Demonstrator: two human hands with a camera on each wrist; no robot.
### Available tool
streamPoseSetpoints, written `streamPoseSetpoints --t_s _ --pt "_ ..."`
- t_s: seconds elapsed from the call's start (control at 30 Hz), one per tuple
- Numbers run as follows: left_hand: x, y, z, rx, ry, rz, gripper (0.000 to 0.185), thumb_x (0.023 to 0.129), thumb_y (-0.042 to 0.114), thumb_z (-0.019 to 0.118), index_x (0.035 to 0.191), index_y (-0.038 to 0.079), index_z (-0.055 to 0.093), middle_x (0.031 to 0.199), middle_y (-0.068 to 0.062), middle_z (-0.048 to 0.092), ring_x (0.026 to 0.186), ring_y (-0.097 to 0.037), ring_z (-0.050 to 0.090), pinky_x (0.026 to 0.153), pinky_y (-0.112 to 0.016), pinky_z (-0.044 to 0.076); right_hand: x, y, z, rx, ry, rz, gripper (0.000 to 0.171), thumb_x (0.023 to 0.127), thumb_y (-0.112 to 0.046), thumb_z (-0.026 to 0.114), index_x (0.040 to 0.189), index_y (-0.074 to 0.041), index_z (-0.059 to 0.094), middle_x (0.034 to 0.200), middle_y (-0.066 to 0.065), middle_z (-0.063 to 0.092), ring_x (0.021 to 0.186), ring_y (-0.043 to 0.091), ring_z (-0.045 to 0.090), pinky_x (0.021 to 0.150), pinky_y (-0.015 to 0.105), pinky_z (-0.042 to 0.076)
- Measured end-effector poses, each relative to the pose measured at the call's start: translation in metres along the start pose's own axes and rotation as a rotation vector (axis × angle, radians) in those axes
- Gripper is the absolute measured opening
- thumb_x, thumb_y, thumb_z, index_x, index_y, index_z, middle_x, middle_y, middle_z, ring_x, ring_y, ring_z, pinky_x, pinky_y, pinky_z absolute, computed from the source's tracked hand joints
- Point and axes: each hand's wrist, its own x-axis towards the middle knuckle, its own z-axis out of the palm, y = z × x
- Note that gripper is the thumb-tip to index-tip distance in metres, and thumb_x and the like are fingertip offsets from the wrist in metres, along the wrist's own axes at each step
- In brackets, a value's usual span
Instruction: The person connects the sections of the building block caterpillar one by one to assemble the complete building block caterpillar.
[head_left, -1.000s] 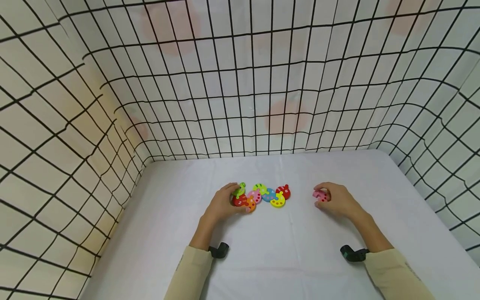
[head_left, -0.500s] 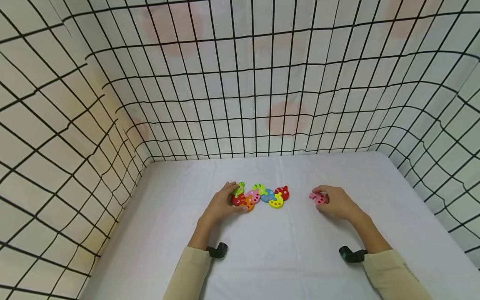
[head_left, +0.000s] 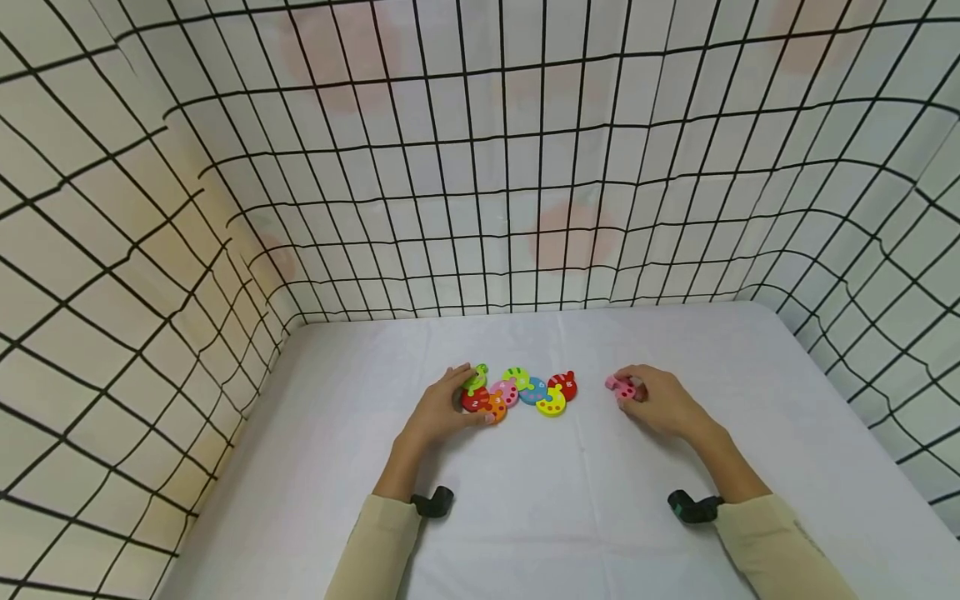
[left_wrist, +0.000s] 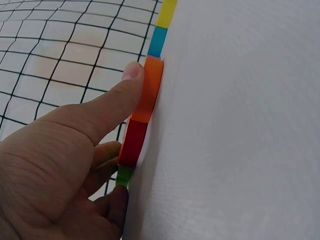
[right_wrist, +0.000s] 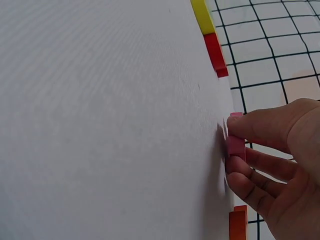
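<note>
A row of coloured puzzle pieces [head_left: 525,390] lies joined on the white table [head_left: 570,517]. My left hand [head_left: 442,408] holds the row's left end. In the left wrist view its thumb [left_wrist: 107,102] presses the orange piece [left_wrist: 150,90], and its fingers sit by the red piece [left_wrist: 134,142] and the green piece [left_wrist: 123,176]. My right hand [head_left: 660,400] pinches a loose pink piece [head_left: 619,385] against the table, a short gap right of the row's red end piece [head_left: 566,384]. The right wrist view shows the pink piece [right_wrist: 235,145] between thumb and fingers.
Fabric walls with a black grid [head_left: 510,183] close the table in at the back, left and right. Black wrist mounts [head_left: 435,502] [head_left: 686,507] sit on both forearms. An orange piece [right_wrist: 238,225] shows at the bottom edge of the right wrist view.
My right hand has slid left with the pink piece, closing the gap to the row. The left hand has stayed on the row's left end.
</note>
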Motion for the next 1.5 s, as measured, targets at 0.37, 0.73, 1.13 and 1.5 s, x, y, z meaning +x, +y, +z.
streamPoseSetpoints --t_s 0.37,0.73,1.13,1.5 --pt "-0.001 -0.003 -0.002 -0.018 0.021 0.01 0.086 0.079 0.044 0.089 0.153 0.022 0.051 0.164 0.005 0.042 0.158 -0.024 0.028 0.124 -0.054 0.03 0.012 -0.007 0.005 0.032 -0.003 0.006 0.041 0.094 -0.014 0.071 0.134 -0.009 0.063 0.086 0.006 0.061 0.08 0.02 0.053 0.065 0.03 0.045" --pt "-0.002 -0.004 0.002 -0.025 -0.008 0.015 0.085 0.081 0.044 0.087 0.154 0.021 0.049 0.164 0.004 0.041 0.158 -0.025 0.028 0.125 -0.054 0.029 0.016 -0.015 0.003 0.087 0.003 0.002 0.043 0.096 -0.009 0.067 0.139 -0.01 0.061 0.106 0.011 0.065 0.089 0.023 0.056 0.07 0.029 0.05" --pt "-0.001 -0.003 -0.003 -0.018 0.011 0.027 0.084 0.081 0.041 0.087 0.153 0.021 0.05 0.164 0.003 0.042 0.157 -0.026 0.029 0.125 -0.055 0.029 0.037 -0.029 0.016 0.092 -0.012 -0.014 0.045 0.099 -0.01 0.064 0.144 -0.013 0.058 0.133 0.014 0.064 0.102 0.027 0.059 0.082 0.033 0.056" --pt "-0.001 -0.003 -0.002 -0.02 0.006 0.036 0.083 0.082 0.042 0.086 0.154 0.019 0.05 0.164 0.002 0.042 0.157 -0.026 0.029 0.125 -0.055 0.029 0.047 -0.031 0.03 0.088 -0.016 -0.03 0.045 0.099 -0.01 0.063 0.144 -0.013 0.058 0.136 0.015 0.063 0.103 0.029 0.057 0.089 0.042 0.057"
